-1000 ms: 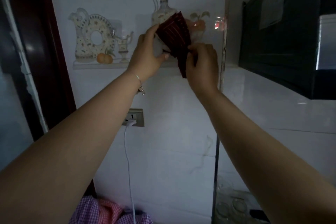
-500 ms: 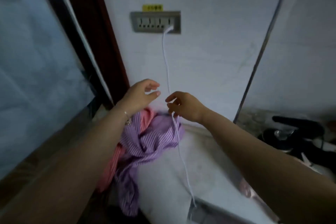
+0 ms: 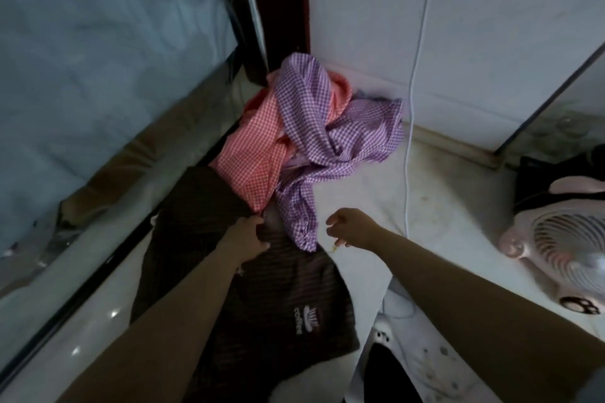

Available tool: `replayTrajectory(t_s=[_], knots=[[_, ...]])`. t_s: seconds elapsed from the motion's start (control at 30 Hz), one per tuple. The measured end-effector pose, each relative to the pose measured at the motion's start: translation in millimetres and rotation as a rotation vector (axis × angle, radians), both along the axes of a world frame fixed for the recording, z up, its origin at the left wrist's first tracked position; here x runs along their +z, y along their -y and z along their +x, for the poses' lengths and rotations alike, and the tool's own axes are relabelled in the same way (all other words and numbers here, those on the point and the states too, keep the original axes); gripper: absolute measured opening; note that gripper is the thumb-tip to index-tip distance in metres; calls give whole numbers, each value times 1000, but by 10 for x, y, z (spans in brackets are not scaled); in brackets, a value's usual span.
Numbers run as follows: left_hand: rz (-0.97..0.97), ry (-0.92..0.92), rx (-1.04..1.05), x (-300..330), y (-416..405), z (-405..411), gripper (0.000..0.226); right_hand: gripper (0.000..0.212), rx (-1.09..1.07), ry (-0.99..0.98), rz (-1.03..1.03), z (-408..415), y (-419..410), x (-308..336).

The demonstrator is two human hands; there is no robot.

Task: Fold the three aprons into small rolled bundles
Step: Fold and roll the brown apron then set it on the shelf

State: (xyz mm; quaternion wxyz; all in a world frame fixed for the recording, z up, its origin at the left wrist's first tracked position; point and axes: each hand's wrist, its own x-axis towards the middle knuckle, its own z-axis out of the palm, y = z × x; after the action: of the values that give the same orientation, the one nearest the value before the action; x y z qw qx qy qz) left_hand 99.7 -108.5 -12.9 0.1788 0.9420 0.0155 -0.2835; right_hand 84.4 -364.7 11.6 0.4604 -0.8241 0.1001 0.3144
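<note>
Dark brown striped cloth, the brown apron (image 3: 262,298), lies spread on the pale counter (image 3: 442,206) straight in front of the person, with a small white logo near its close end. Its long axis runs from the near edge of the counter away toward the corner, leaning a little to the left, so it points much the way the left forearm does. At its far end it runs under two crumpled aprons heaped against the wall: the orange checked apron (image 3: 252,154) on the left and the purple checked apron (image 3: 330,127) draped over and to the right of it, a tail of the purple one hanging down onto the brown cloth.

The left hand (image 3: 248,235) rests on the far part of the brown apron, just where the orange one overlaps it, fingers bent down into the fabric; whether it grips the cloth or only presses it I cannot tell. The right hand (image 3: 347,227) hovers just right of the purple tail, over bare counter, fingers loosely curled and holding nothing. It is off the brown apron, so the left hand is the nearer one, already in contact.

By my judgement the brown apron comes first, rolled along that long axis, and it must be pulled free of the heap beforehand.

A white cable (image 3: 413,82) hangs down the wall to the right, and a pink fan (image 3: 563,239) stands well apart at the right edge.
</note>
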Motion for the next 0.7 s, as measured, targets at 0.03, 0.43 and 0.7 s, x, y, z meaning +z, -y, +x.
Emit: replayTrajectory(t_s=[0.03,0.43,0.7], knots=[[35,-45,-12,-102,-83,-98,80,32,-30,-48,17,-71,-79,-128],[-236,-276,32,-608,-385,-772,131,43,-13,-217,-149,-641,-661,-738],[18,-14,33,-647,-477,-1145,114,35,19,324,8,-173,-703,14]])
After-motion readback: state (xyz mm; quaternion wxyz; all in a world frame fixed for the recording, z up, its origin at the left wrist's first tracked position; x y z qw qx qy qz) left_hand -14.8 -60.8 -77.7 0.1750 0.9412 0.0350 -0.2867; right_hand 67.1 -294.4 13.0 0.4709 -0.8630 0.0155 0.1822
